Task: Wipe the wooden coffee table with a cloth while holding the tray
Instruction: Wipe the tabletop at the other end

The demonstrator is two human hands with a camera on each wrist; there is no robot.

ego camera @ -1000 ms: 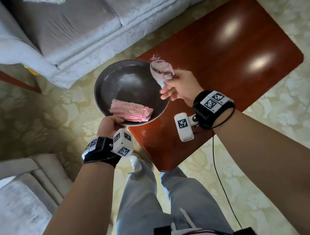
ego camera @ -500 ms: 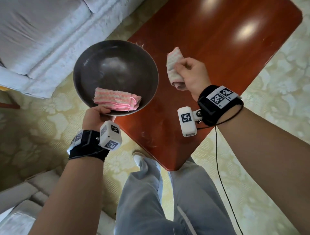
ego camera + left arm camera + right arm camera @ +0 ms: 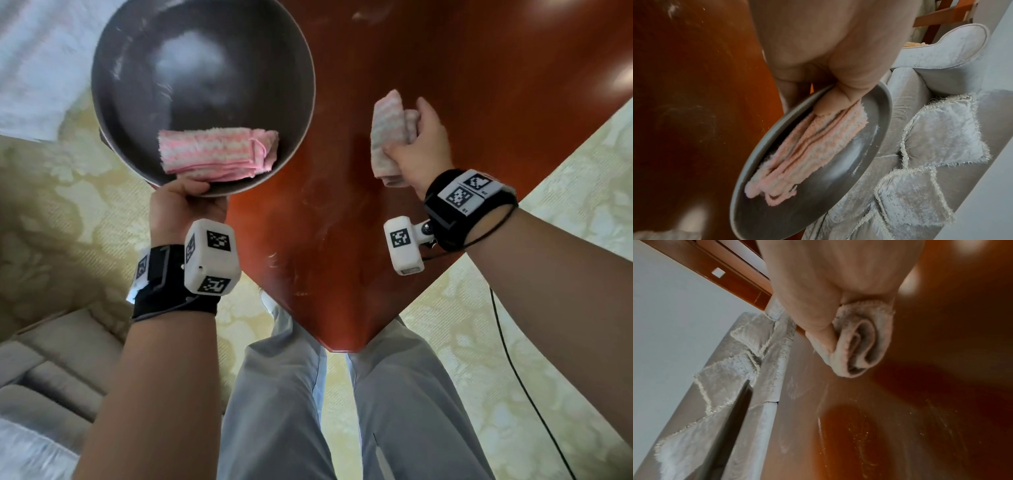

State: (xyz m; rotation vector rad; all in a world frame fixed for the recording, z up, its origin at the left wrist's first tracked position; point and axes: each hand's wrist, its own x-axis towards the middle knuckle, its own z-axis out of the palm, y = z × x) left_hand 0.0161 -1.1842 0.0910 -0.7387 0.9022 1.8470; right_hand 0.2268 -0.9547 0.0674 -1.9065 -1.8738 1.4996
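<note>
While my left hand (image 3: 185, 202) grips the near rim of the dark round tray (image 3: 144, 68), thumb pinning the folded pink cloth (image 3: 219, 152) inside it, I hold the tray above the bench's left edge. My right hand (image 3: 423, 144) clenches a rolled pale cloth (image 3: 388, 130) over the dusty, streaked red-brown wooden bench (image 3: 445, 51); contact I can't confirm.

No readable words showed; the wrist bands (image 3: 469, 192) carried square black-and-white code markers, with tiny characters beside them perhaps too blurred.
</note>
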